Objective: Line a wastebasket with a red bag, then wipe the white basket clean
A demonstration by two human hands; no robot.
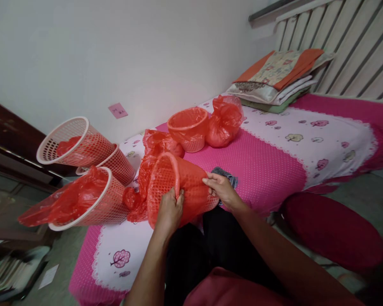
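Observation:
A plastic wastebasket (164,174) lies tilted on its side in front of me, its mouth to the left. A thin red plastic bag (193,178) lines it and is folded over the rim, covering most of the outside. My left hand (170,209) is closed on the near side of the rim, thumb over the edge. Near the basket's base, my right hand (222,190) pinches the bag between thumb and fingers. Beyond them stands another wastebasket (194,143), upright, with a red bag over its rim.
Several light wastebaskets, such as the nearest one (115,202), lie tilted at left with red bags inside. A bunched red bag (224,123) sits farther back. The pink bed (268,165) carries folded bedding (277,80). A dark red stool (332,229) stands at right.

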